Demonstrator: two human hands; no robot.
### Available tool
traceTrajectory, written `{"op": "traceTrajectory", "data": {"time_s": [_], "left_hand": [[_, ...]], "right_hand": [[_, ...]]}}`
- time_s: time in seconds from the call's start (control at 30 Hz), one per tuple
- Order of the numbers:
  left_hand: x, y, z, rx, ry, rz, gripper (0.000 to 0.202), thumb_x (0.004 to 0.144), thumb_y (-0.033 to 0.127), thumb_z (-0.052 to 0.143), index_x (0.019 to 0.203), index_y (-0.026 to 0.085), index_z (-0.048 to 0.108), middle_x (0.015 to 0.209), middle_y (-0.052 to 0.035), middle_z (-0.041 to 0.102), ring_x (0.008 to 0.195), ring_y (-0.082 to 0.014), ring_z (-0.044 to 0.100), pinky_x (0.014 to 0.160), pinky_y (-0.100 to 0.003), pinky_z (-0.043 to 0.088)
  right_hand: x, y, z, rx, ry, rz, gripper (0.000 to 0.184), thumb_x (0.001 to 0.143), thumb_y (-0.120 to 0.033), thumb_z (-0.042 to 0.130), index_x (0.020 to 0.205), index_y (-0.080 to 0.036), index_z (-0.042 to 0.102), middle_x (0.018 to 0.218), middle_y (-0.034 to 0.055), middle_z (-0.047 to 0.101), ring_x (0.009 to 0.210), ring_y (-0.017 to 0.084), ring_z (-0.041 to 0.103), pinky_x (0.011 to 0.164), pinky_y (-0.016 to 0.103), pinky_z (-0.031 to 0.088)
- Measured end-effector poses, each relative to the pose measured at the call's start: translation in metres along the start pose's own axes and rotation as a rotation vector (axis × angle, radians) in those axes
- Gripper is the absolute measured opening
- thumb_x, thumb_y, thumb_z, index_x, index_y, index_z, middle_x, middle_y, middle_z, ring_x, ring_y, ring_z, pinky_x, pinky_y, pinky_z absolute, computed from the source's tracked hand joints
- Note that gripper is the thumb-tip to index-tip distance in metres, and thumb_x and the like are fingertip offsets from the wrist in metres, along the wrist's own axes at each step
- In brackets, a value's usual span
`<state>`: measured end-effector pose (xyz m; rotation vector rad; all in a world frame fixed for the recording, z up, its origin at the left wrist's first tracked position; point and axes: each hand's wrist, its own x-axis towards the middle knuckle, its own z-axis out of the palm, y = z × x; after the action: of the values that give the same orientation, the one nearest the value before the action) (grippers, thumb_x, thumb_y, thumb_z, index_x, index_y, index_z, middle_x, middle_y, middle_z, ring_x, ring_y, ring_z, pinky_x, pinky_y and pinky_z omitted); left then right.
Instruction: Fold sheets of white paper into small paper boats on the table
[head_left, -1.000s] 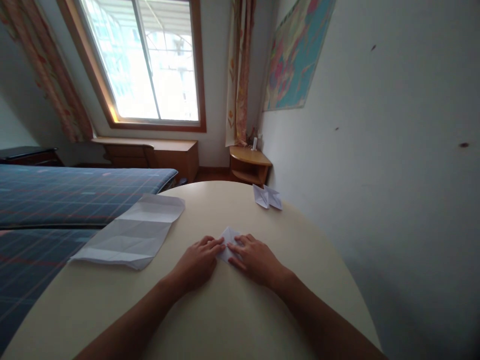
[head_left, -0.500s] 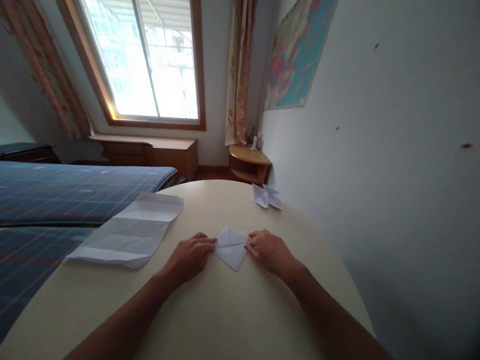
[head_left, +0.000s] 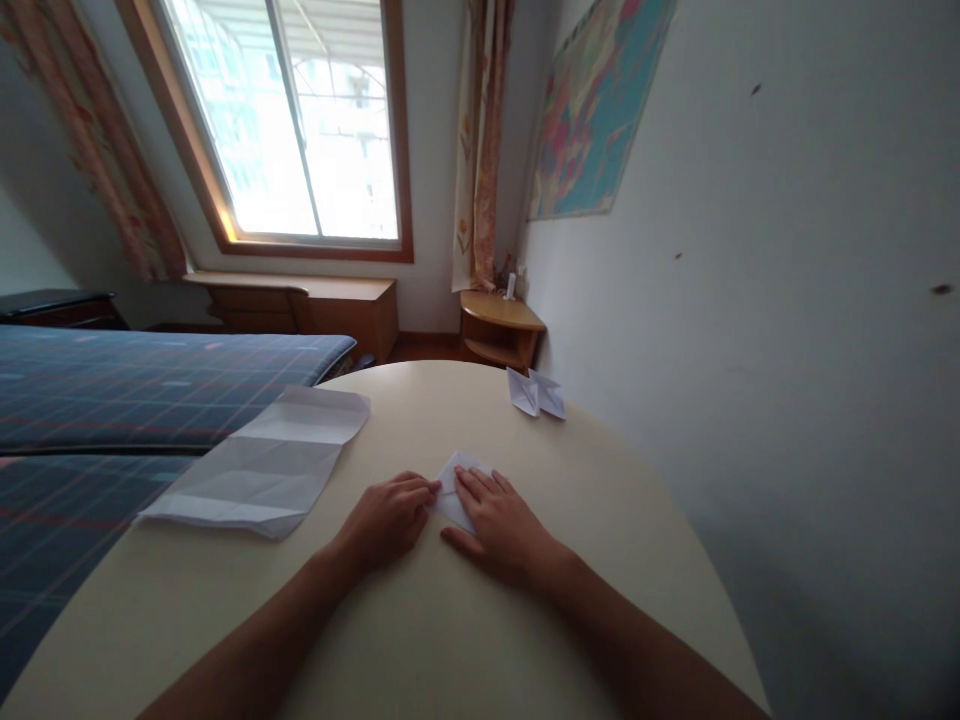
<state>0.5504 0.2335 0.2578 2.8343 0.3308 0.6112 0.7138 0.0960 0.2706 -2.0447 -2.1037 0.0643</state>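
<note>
A small white folded paper (head_left: pixel 452 508) lies on the round cream table (head_left: pixel 405 620) between my hands. My left hand (head_left: pixel 390 512) pinches its left corner, fingers closed. Across its right part, my right hand (head_left: pixel 499 520) rests flat, the fingers stretched out and the thumb apart near the lower edge. The right hand hides much of the paper, including its right corner.
Larger creased white sheets (head_left: pixel 262 460) lie at the table's left, beside a bed with a blue plaid mattress (head_left: pixel 150 390). Two folded paper pieces (head_left: pixel 535 394) stand near the far right edge, close to the white wall (head_left: pixel 787 400).
My right hand has let go of the paper's right corner, moved left and flattened over the paper. My left hand stays at the left corner.
</note>
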Motion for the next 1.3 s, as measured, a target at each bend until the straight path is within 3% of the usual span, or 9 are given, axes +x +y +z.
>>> {"op": "traceTrajectory", "data": {"time_s": [0.17,0.3,0.53,0.6,0.67,0.73,0.8,1.1,1.3], "left_hand": [[0.003,0.002,0.0,0.023,-0.007,-0.033,0.027,0.081,0.007,0.053,0.095,0.021,0.071,0.113,-0.0027,0.073,0.106,-0.0204,0.065,0.09,-0.035,0.055],[0.005,0.002,0.0,0.026,-0.011,-0.036,0.027,0.082,0.007,0.053,0.095,0.022,0.071,0.111,-0.0021,0.074,0.105,-0.0203,0.066,0.09,-0.035,0.055],[0.002,0.001,0.002,-0.012,0.02,-0.01,0.029,0.078,0.005,0.054,0.093,0.023,0.071,0.113,0.0,0.073,0.106,-0.019,0.065,0.091,-0.034,0.054],[0.001,0.0,0.002,-0.028,0.019,0.013,0.032,0.076,0.004,0.053,0.093,0.024,0.071,0.114,0.0005,0.073,0.107,-0.0183,0.065,0.092,-0.033,0.054],[0.0,-0.001,0.001,-0.045,0.007,0.047,0.035,0.076,0.003,0.052,0.096,0.024,0.072,0.114,0.0006,0.073,0.107,-0.0178,0.065,0.093,-0.032,0.054],[0.0,-0.001,0.001,-0.063,-0.012,0.087,0.037,0.078,0.004,0.051,0.101,0.024,0.072,0.114,0.0004,0.073,0.108,-0.0173,0.065,0.093,-0.032,0.053],[0.0,-0.002,0.0,-0.077,-0.023,0.114,0.037,0.079,0.006,0.05,0.103,0.024,0.072,0.115,0.0,0.073,0.109,-0.017,0.064,0.094,-0.031,0.052],[0.003,0.01,0.0,-0.052,-0.009,0.01,0.035,0.08,0.007,0.052,0.103,0.024,0.07,0.112,-0.0021,0.073,0.106,-0.0177,0.064,0.092,-0.031,0.052],[0.002,0.01,-0.001,0.08,0.042,-0.112,0.028,0.082,0.011,0.054,0.102,0.023,0.07,0.101,-0.004,0.074,0.099,-0.0198,0.066,0.081,-0.031,0.054]], "right_hand": [[-0.001,0.005,-0.008,-0.005,-0.074,0.086,0.074,0.096,-0.059,0.037,0.149,-0.009,0.033,0.156,0.0139,0.029,0.143,0.031,0.028,0.117,0.048,0.019],[-0.004,0.008,-0.013,-0.055,-0.108,0.231,0.073,0.097,-0.057,0.034,0.147,-0.004,0.036,0.154,0.0181,0.029,0.142,0.032,0.03,0.116,0.049,0.02],[-0.004,0.01,-0.015,-0.141,-0.025,0.456,0.071,0.097,-0.054,0.037,0.142,0.0,0.045,0.15,0.0227,0.037,0.141,0.036,0.029,0.116,0.052,0.016],[-0.002,0.009,-0.014,-0.141,0.031,0.412,0.067,0.097,-0.053,0.037,0.143,-0.004,0.044,0.152,0.0202,0.035,0.142,0.035,0.027,0.116,0.053,0.013],[-0.001,0.008,-0.013,-0.089,0.039,0.252,0.063,0.099,-0.052,0.034,0.145,-0.011,0.042,0.156,0.0137,0.029,0.144,0.031,0.023,0.117,0.052,0.011],[0.0,0.009,-0.011,0.001,-0.021,0.081,0.062,0.1,-0.053,0.03,0.148,-0.016,0.038,0.157,0.0086,0.027,0.146,0.027,0.021,0.118,0.049,0.012],[0.0,0.012,-0.01,0.08,-0.09,0.007,0.064,0.099,-0.056,0.029,0.15,-0.017,0.033,0.157,0.0076,0.029,0.146,0.026,0.02,0.118,0.048,0.013],[0.005,0.035,-0.008,0.138,-0.103,0.143,0.08,0.092,-0.067,0.034,0.154,-0.017,0.024,0.159,0.0071,0.024,0.147,0.031,0.011,0.118,0.05,0.011],[0.002,0.045,-0.01,0.131,-0.04,0.158,0.076,0.091,-0.061,0.046,0.149,-0.012,0.036,0.155,0.0141,0.032,0.145,0.031,0.023,0.117,0.047,0.019]]}}
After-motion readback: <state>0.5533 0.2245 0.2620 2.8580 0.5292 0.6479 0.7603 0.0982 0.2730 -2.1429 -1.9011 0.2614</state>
